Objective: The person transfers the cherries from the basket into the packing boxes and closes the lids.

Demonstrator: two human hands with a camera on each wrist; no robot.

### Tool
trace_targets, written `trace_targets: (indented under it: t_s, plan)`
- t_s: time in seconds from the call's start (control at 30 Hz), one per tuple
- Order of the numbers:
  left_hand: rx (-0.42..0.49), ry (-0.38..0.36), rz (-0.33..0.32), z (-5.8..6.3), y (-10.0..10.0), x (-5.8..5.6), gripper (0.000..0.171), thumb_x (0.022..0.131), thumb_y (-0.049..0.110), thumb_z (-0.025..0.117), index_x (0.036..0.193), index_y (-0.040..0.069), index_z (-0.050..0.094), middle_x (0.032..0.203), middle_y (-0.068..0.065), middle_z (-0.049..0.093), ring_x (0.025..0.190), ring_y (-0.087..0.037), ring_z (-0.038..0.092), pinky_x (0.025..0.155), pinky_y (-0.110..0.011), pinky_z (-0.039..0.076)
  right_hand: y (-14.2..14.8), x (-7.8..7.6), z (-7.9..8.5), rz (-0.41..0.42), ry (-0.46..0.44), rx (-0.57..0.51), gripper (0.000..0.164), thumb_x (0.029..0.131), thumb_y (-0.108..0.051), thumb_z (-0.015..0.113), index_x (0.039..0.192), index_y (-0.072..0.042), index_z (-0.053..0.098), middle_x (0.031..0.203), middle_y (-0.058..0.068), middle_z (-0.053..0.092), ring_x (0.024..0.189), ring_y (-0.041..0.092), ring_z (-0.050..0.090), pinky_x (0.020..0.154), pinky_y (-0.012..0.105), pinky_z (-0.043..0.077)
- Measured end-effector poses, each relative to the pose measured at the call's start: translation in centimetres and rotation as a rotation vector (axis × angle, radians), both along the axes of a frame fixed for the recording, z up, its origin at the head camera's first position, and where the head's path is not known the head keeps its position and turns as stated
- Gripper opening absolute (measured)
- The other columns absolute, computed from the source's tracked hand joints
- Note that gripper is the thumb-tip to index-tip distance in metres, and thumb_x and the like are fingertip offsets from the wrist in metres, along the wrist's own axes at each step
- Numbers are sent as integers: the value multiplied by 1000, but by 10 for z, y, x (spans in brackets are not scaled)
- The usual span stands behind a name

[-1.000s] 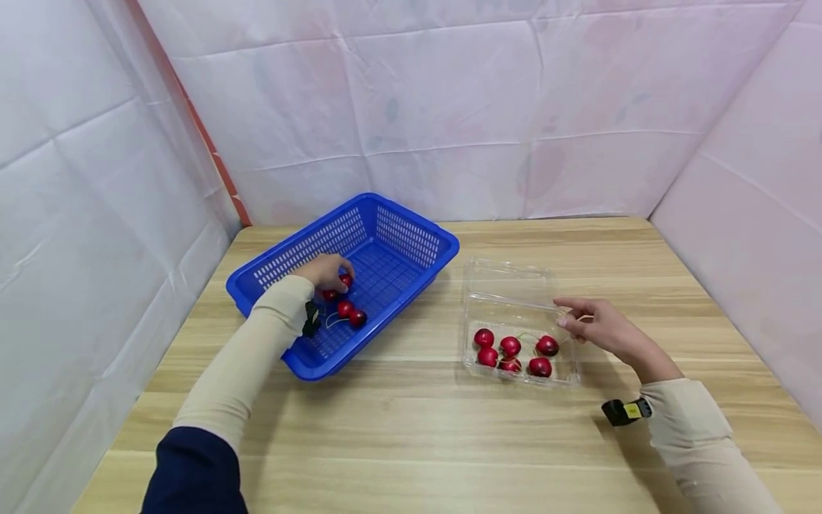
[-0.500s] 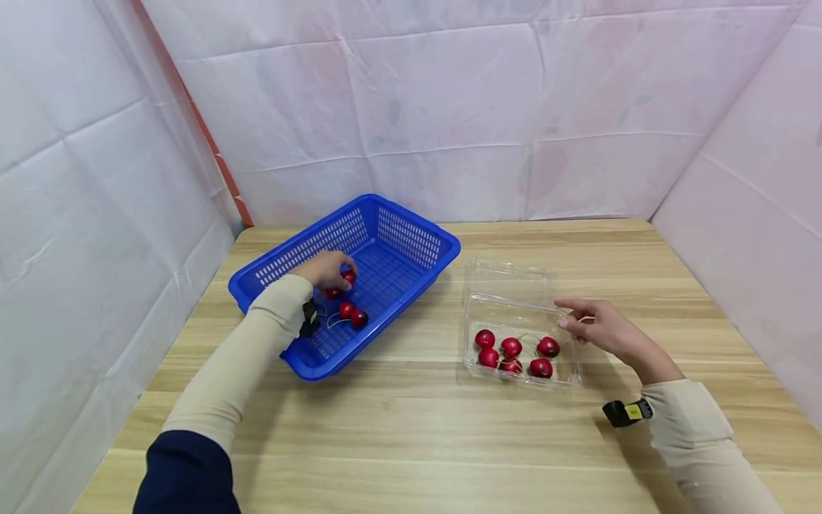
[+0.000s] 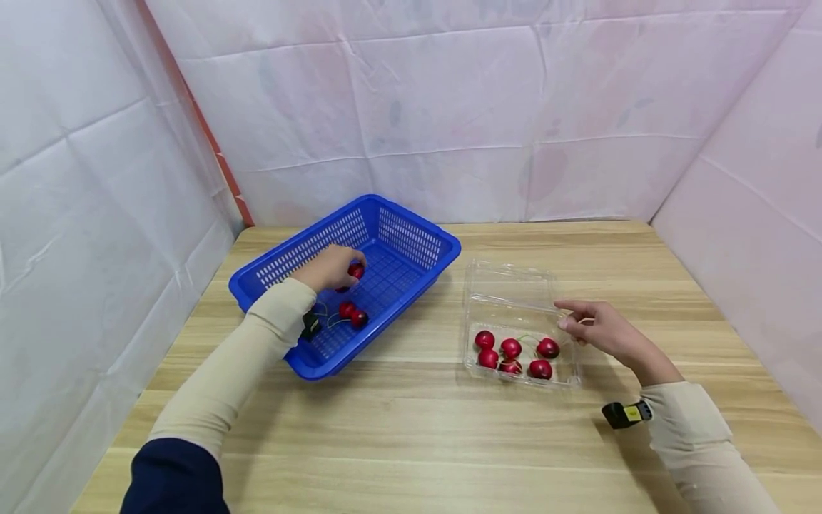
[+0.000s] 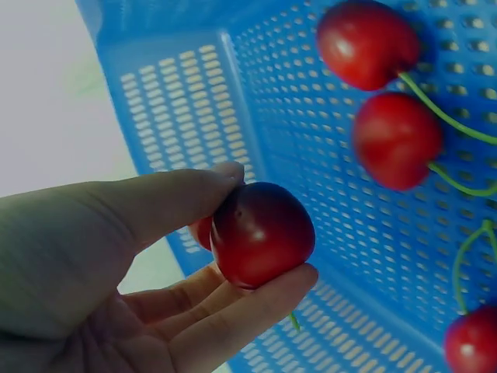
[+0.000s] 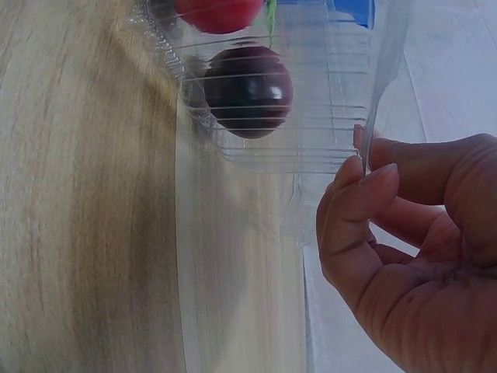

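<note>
My left hand (image 3: 329, 268) is inside the blue basket (image 3: 409, 294), pinching a dark red cherry (image 4: 262, 235) between thumb and fingers. A bit of another red cherry (image 4: 200, 232) shows behind it; whether the hand also holds that one I cannot tell. Two stemmed cherries lie on the basket floor near the hand, one of them a glossy red cherry (image 3: 359, 318). My right hand (image 3: 602, 330) pinches the edge of a clear plastic clamshell box (image 3: 510, 308) at its right side. Several cherries sit in the box, among them a dark cherry (image 5: 248, 92); its lid lies folded back.
Both containers stand on a wood-grain table (image 3: 411, 442), the basket left and the box right of the middle. White sheeting (image 3: 443, 107) rises behind the table and along both sides. A small black camera (image 3: 626, 414) is on the right wrist.
My left hand has shifted slightly up and right within the basket, lifting the pinched cherry along with it. The right hand and the box have stayed in place.
</note>
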State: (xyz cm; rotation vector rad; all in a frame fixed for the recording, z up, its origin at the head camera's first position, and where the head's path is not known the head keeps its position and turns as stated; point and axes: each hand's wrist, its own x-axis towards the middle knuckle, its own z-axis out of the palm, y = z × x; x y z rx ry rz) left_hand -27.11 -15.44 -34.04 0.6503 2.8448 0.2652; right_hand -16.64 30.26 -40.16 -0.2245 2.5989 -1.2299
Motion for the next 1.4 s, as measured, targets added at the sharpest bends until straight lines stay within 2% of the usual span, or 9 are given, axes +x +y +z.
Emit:
trace_targets:
  t_s: [0.1,0.23,0.4,0.57,0.7,0.93,1.4]
  plan:
    - [-1,60,-27,5,5,4,34,86,10,71,118,4,65,113,-17,65,105,-33,57,88,-44,48,0,0,0,-2,-2,-8,52,98,-15,55,141,9,38,91,15,57,68,13,52,59,29,48]
    - [7,99,-44,12,11,14,34,87,13,70,120,6,64,115,-16,64,108,-33,56,89,-44,48,0,1,0,3,-3,-21,52,97,-14,55,140,10,38,89,15,57,68,13,52,59,29,48]
    - [40,145,-56,24,18,27,35,88,13,70,122,7,64,114,-17,62,105,-32,55,87,-43,49,0,1,1,8,10,-33,52,97,-12,56,139,13,38,85,14,56,68,11,52,59,29,48]
    - [26,227,-48,31,25,39,35,88,13,69,122,8,64,111,-18,60,100,-31,58,84,-41,52,0,0,1,5,6,-36,52,97,-11,56,139,13,38,85,14,55,67,12,52,59,29,48]
    - [14,311,-60,34,29,49,35,88,13,70,122,9,64,107,-18,60,93,-30,60,79,-39,54,-1,0,2,10,6,-31,52,97,-12,56,139,13,38,86,15,56,67,12,52,58,29,48]
    - [58,439,-104,38,39,66,37,85,12,72,122,8,65,100,-16,59,81,-27,60,72,-35,55,-2,-1,2,5,14,-21,51,97,-13,55,138,12,39,88,17,56,66,13,52,58,29,47]
    - [172,566,-197,37,55,93,35,85,10,72,119,12,65,95,-13,56,77,-22,55,66,-30,54,-3,-3,2,13,17,8,51,97,-15,56,138,11,40,90,17,56,68,15,53,58,30,48]
